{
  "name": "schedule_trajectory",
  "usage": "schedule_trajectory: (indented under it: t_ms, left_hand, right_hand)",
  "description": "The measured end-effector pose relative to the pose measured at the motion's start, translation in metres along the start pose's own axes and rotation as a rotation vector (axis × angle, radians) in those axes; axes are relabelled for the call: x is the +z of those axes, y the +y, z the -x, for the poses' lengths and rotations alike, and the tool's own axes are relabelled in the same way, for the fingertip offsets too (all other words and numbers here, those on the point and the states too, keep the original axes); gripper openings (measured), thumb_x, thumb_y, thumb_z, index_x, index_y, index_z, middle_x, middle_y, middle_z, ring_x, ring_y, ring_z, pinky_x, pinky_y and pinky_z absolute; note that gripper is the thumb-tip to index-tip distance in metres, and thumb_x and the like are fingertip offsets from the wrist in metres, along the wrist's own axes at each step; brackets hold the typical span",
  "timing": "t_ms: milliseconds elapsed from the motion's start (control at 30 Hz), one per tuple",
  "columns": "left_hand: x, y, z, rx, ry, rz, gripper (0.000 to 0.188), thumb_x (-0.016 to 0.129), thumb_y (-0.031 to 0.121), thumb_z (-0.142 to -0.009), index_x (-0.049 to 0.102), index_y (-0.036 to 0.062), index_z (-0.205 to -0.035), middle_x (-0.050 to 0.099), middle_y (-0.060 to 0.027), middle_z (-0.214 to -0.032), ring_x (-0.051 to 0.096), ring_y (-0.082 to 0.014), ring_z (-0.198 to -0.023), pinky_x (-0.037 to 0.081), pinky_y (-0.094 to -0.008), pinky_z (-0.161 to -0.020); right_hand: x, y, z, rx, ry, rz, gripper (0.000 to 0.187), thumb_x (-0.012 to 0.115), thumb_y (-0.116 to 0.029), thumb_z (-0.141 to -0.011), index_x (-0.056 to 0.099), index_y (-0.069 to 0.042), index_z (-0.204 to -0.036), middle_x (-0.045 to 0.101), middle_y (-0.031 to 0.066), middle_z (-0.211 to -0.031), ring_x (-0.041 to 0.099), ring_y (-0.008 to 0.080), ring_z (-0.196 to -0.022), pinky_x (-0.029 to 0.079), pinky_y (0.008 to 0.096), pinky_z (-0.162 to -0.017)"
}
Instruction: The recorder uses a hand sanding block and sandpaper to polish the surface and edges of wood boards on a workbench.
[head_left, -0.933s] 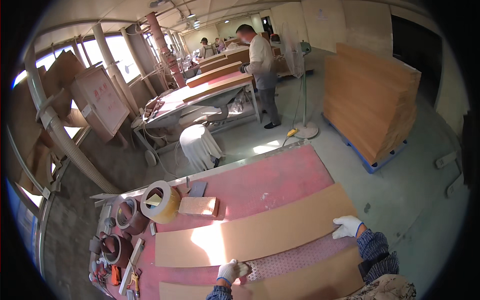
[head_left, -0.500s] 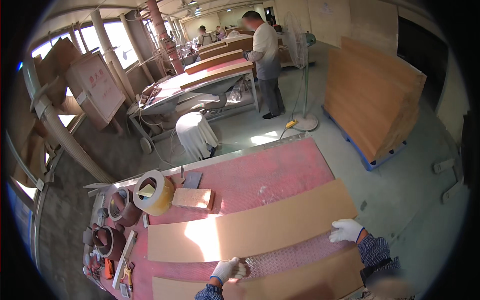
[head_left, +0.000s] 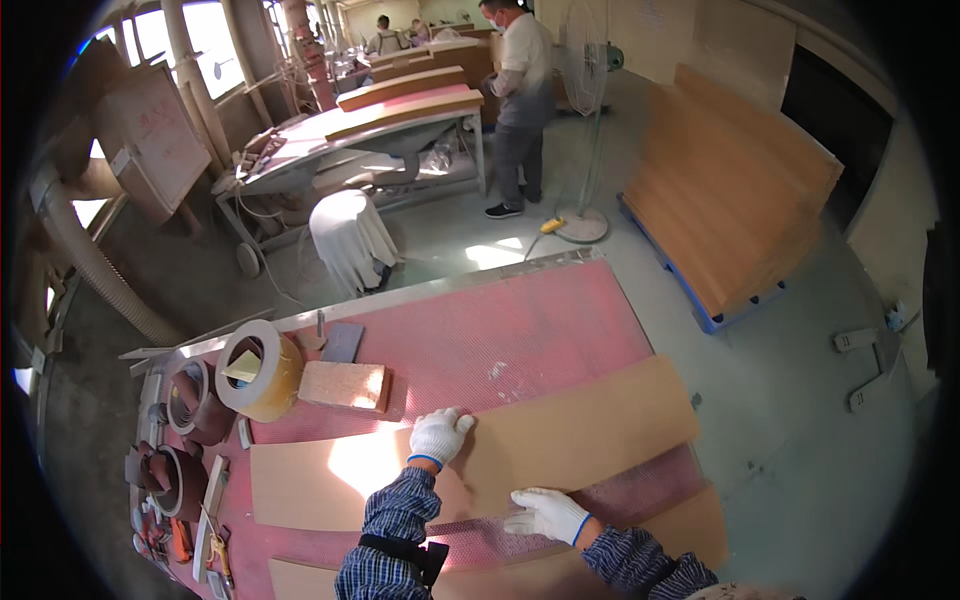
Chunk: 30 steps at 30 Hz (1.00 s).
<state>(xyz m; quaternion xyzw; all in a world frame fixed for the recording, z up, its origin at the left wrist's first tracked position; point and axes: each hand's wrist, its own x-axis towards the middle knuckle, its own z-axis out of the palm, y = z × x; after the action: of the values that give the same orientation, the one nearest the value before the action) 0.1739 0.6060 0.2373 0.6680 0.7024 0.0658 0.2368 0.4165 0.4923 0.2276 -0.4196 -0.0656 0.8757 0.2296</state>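
Two long tan boards lie on a red, mesh-patterned worktable [head_left: 520, 330]. My left hand [head_left: 440, 437], in a white glove, rests at the far edge of the far board [head_left: 590, 420] with its fingers laid out. Beside that board's near edge is my right hand [head_left: 548, 516], also gloved, fingers stretched to the left and holding nothing. The near board [head_left: 690, 530] is partly hidden by my forearms. A strip of red table shows between the two boards.
A reddish block [head_left: 345, 386], a grey flat pad [head_left: 343, 343], a big tape-like roll [head_left: 258, 370] and brown rolls [head_left: 200, 400] stand at the left. Beyond are a draped stool [head_left: 350, 240], a floor fan [head_left: 580, 226] and a co-worker [head_left: 520, 100]. Stacked boards [head_left: 735, 200] sit on a blue pallet.
My left hand has moved from the near side of the far board up to its far edge. My right hand has come left from the board's right end. The view has shifted.
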Motion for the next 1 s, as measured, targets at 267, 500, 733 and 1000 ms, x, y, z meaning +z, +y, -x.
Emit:
schedule_trajectory:
  t_ms: [267, 500, 733, 1000]
  left_hand:
    - [0.019, -0.004, 0.001, -0.009, 0.232, -0.095, 0.04, 0.048, 0.044, -0.097, 0.069, 0.0115, -0.107, 0.066, -0.0118, -0.107, 0.059, -0.0298, -0.107, 0.039, -0.0444, -0.1]
    - [0.034, -0.002, 0.005, 0.03, 0.348, -0.053, 0.037, 0.049, 0.039, -0.096, 0.07, 0.0081, -0.098, 0.065, -0.0125, -0.1, 0.057, -0.0316, -0.103, 0.037, -0.0442, -0.101]
    - [0.027, 0.001, 0.008, -0.019, 0.362, -0.093, 0.036, 0.049, 0.036, -0.096, 0.071, 0.0085, -0.098, 0.065, -0.0126, -0.101, 0.057, -0.0325, -0.102, 0.036, -0.0436, -0.103]
    - [0.004, -0.036, 0.07, 0.099, 0.644, 0.274, 0.051, 0.06, 0.026, -0.093, 0.049, 0.0001, -0.135, 0.047, -0.0248, -0.139, 0.044, -0.0416, -0.129, 0.036, -0.0473, -0.109]
  right_hand:
    - [0.007, -0.011, -0.005, 0.062, 0.044, -0.051, 0.033, 0.06, -0.022, -0.098, 0.051, -0.002, -0.123, 0.056, 0.0139, -0.119, 0.065, 0.0313, -0.098, 0.059, 0.0462, -0.084]
    - [-0.009, -0.009, -0.01, 0.118, 0.021, -0.25, 0.041, 0.055, -0.02, -0.1, 0.043, 0.002, -0.133, 0.046, 0.0228, -0.133, 0.051, 0.0479, -0.12, 0.053, 0.0539, -0.096]
    - [-0.009, -0.012, 0.001, 0.079, -0.04, -0.053, 0.038, 0.057, -0.017, -0.099, 0.046, 0.003, -0.13, 0.05, 0.0227, -0.131, 0.056, 0.0449, -0.116, 0.056, 0.0491, -0.092]
    - [-0.074, 0.005, 0.087, -0.733, 0.479, 0.683, 0.022, 0.061, -0.018, -0.095, 0.067, 0.002, -0.104, 0.07, 0.0112, -0.095, 0.068, 0.0161, -0.09, 0.056, 0.031, -0.08]
